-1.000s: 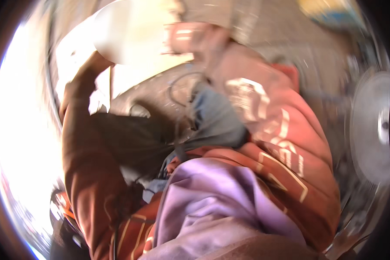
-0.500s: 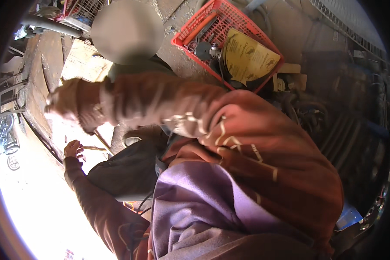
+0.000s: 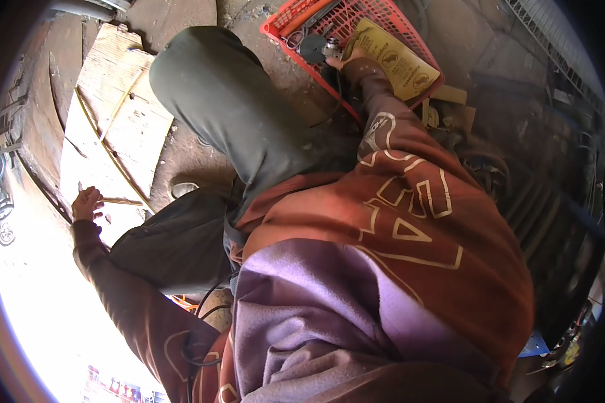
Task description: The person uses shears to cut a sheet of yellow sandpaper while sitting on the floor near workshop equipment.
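My right hand [image 3: 347,59] reaches into a red plastic basket [image 3: 336,101] at the upper right. Its fingers close around an angle grinder [image 3: 331,48] just behind the metal head, beside the dark round disc. Most of the grinder's body is hidden by the hand and sleeve. At the left, my left hand [image 3: 87,203] is closed over the lower edge of a pale wooden board [image 3: 124,67]. A small tip sticks up from its fingers, too small to name. Thin brownish rods [image 3: 109,156] lie on the board, one ending near this hand.
A yellow printed sheet or packet [image 3: 390,57] and an orange-handled tool [image 3: 307,17] lie in the basket. Cardboard pieces [image 3: 450,101] sit beside it. My bent knee [image 3: 202,74] stands between board and basket. Dark hoses or coils are at the right.
My right arm has swung from over the board at the left to the basket, where the hand now grips the grinder. The left hand stays by the board.
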Tool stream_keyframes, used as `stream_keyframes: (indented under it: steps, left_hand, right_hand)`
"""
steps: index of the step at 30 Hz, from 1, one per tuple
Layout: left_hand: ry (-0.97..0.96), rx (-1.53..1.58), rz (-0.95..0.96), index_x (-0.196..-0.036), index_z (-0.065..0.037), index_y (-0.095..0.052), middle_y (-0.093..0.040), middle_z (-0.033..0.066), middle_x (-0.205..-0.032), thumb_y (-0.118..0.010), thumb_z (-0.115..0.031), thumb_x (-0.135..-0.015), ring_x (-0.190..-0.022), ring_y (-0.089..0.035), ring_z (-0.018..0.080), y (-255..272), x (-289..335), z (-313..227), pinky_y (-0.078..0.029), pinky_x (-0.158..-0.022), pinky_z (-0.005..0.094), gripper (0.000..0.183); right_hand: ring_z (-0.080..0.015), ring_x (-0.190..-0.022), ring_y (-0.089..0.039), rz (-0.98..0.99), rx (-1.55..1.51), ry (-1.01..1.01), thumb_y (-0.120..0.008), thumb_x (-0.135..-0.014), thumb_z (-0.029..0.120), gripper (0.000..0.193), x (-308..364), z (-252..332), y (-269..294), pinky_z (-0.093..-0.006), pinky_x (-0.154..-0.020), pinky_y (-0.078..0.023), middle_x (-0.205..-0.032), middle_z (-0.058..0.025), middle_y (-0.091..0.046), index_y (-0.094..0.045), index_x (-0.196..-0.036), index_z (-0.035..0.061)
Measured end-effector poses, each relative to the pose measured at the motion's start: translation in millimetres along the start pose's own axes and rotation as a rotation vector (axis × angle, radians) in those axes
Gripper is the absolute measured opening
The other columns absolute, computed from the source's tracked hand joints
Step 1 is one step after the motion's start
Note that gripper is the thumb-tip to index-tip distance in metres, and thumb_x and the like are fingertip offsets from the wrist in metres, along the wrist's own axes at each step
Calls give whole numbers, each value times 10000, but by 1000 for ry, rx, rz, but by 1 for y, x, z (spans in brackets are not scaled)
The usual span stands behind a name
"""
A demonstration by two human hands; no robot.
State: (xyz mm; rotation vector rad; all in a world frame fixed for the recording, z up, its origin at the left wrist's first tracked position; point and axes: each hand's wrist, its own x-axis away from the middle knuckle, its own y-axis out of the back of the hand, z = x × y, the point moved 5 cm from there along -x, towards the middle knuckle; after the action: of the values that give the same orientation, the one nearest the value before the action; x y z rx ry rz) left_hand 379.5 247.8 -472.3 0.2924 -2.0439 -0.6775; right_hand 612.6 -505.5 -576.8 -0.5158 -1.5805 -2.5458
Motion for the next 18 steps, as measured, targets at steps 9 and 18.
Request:
stream_keyframes:
  steps: [9, 18]
  left_hand:
    - [-103, -38, -4, -1146, -114, -562, -622, -19, -845, -684, -342, -802, -702, -576, 99, 2, -7, 7, -429, -555, 277, 430]
    - [-153, -25, -6, -1177, -82, -547, -621, 10, -886, -658, -342, -817, -731, -586, 128, -1, -8, 4, -423, -559, 281, 458]
  right_hand:
    - [-382, -1057, -562, 46, 61, -346, -627, -733, 326, 567, 24, -11, 23, -425, -890, -441, -1145, -255, -567, -530, -1196, 13]
    - [-242, -777, -580, 9, 148, -176, -633, -790, 285, 359, -23, -28, 36, -366, -653, -459, -905, -112, -609, -601, -1035, 24]
